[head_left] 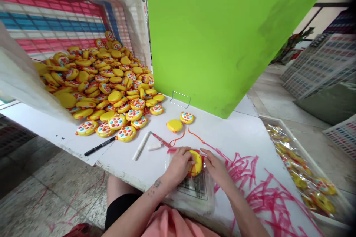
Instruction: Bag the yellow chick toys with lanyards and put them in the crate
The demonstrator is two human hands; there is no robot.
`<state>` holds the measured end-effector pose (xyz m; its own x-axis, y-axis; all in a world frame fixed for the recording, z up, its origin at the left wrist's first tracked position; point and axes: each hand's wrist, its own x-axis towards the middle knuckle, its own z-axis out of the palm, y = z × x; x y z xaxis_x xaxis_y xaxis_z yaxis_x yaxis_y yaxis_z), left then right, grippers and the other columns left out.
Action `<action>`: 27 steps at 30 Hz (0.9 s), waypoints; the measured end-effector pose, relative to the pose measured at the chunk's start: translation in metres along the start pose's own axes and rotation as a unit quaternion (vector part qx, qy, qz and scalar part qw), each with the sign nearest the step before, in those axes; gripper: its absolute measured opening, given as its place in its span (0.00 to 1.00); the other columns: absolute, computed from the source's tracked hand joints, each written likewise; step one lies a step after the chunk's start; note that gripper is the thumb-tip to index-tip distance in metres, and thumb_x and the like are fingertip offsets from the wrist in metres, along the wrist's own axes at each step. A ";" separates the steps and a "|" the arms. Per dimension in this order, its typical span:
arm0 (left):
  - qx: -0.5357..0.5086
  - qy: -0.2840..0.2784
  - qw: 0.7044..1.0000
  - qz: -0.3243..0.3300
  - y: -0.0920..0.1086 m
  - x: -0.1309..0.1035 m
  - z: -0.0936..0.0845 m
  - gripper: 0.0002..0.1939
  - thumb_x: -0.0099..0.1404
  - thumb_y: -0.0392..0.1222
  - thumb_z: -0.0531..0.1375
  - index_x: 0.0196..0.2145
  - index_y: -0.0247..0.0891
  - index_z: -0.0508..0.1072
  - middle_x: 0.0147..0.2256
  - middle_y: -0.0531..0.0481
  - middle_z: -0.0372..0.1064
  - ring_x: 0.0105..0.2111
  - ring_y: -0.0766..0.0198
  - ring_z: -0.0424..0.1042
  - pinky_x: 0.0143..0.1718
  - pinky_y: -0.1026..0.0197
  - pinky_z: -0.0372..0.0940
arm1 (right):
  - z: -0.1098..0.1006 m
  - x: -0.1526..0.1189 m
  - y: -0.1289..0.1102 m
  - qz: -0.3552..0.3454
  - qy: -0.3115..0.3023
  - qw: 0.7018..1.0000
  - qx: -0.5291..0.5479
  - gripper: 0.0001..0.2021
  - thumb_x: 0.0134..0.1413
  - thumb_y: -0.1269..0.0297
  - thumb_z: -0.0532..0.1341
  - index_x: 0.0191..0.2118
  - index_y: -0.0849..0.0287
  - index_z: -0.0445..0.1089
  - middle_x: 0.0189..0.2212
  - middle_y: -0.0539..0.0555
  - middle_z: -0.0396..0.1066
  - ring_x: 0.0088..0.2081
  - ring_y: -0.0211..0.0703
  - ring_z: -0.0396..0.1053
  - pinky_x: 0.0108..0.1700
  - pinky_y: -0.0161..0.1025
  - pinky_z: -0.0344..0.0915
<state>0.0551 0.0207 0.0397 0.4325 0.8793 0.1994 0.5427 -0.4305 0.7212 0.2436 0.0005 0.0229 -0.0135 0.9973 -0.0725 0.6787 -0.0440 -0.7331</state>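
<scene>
My left hand [180,163] closes its fingers on the left side of a yellow round toy [196,163], plain back up. On the toy's other side, my right hand [213,163] has thumb and fingers pinched at the edge of a clear plastic bag with a pink strip. Beneath both hands lies a stack of clear bags [194,196] with dark print. Just beyond them, a yellow toy [175,125] lies back up beside another toy [187,117] showing coloured dots; orange cords trail from both.
Yellow toys [115,97] spill from a lined basket at left. A green board [211,37] stands behind. A black marker [100,146], a white pen [141,146], pink strips [267,200] and a crate of bagged toys [303,170] surround the work area.
</scene>
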 end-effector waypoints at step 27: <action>-0.379 0.016 0.904 -0.194 0.009 -0.016 -0.020 0.13 0.66 0.47 0.53 0.43 0.37 0.66 0.40 0.45 0.73 0.34 0.63 0.72 0.31 0.63 0.65 | -0.002 -0.003 -0.067 -0.289 0.186 0.933 -0.108 0.18 0.62 0.69 0.54 0.57 0.55 0.63 0.41 0.55 0.74 0.43 0.49 0.66 0.49 0.49 0.64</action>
<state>0.0386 0.0069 0.0564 0.2884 0.9445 -0.1571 -0.0062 0.1659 0.9861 0.1998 0.0010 0.0739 -0.1947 0.8034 0.5627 0.7692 0.4810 -0.4206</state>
